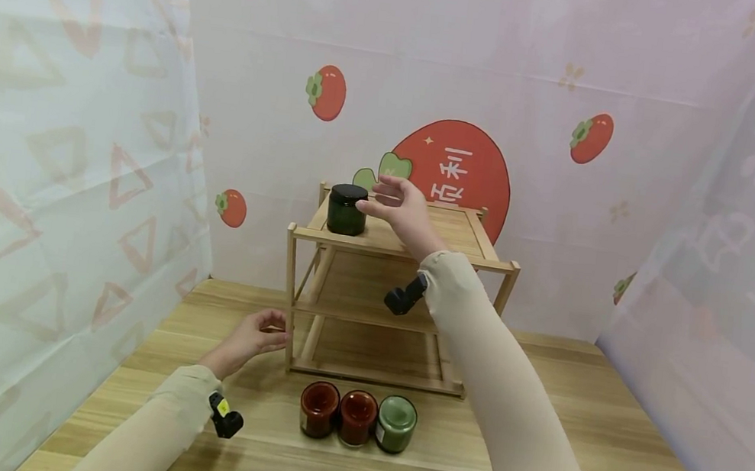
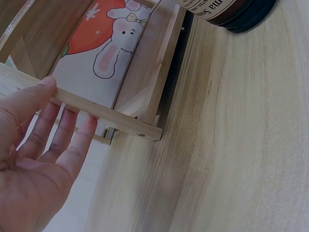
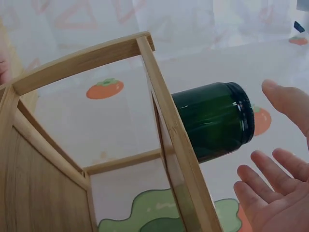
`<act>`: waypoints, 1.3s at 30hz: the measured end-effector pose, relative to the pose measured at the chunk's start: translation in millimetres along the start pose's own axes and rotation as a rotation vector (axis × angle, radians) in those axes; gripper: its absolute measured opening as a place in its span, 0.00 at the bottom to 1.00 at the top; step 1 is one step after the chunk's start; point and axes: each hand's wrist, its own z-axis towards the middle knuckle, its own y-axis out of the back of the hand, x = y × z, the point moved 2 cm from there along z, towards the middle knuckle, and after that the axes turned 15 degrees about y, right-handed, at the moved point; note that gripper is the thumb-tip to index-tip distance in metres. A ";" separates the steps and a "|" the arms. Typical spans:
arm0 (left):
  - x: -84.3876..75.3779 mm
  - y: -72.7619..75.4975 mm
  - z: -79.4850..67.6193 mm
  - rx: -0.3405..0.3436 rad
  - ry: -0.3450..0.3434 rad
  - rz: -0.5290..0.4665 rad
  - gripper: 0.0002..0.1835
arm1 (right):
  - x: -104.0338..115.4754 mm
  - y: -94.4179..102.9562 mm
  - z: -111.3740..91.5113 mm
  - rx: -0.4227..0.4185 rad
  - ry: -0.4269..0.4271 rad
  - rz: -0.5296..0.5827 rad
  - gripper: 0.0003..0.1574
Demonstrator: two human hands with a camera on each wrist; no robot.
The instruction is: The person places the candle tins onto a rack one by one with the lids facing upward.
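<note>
A dark green glass jar (image 1: 347, 211) stands at the left front of the top board of a wooden three-tier shelf (image 1: 404, 246). My right hand (image 1: 402, 211) is beside the jar with its fingers spread. In the right wrist view, a gap shows between that hand (image 3: 285, 179) and the green jar (image 3: 212, 121). Lower down, my left hand (image 1: 256, 338) holds the shelf's left front post. The left wrist view shows this hand's thumb (image 2: 36, 94) on one side of the post (image 2: 111, 118) and its fingers on the other.
In front of the shelf, two red-brown glass jars (image 1: 318, 410) and a lighter green one (image 1: 396, 424) stand in a row on the wooden table (image 1: 243, 459). Printed cloth walls (image 1: 260, 100) enclose the back and both sides.
</note>
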 end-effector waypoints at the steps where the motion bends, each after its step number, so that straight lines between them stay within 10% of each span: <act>1: -0.1 -0.1 -0.1 -0.001 0.003 -0.002 0.18 | 1.1 1.9 -2.1 -0.004 0.006 0.004 0.39; 21: -3.3 -0.7 -0.5 -0.001 0.007 0.007 0.20 | 18.3 31.5 -74.3 0.054 0.096 -0.030 0.31; 39: -0.3 -0.4 0.7 -0.003 0.002 0.012 0.20 | -26.1 34.4 -150.6 0.150 0.119 -0.025 0.23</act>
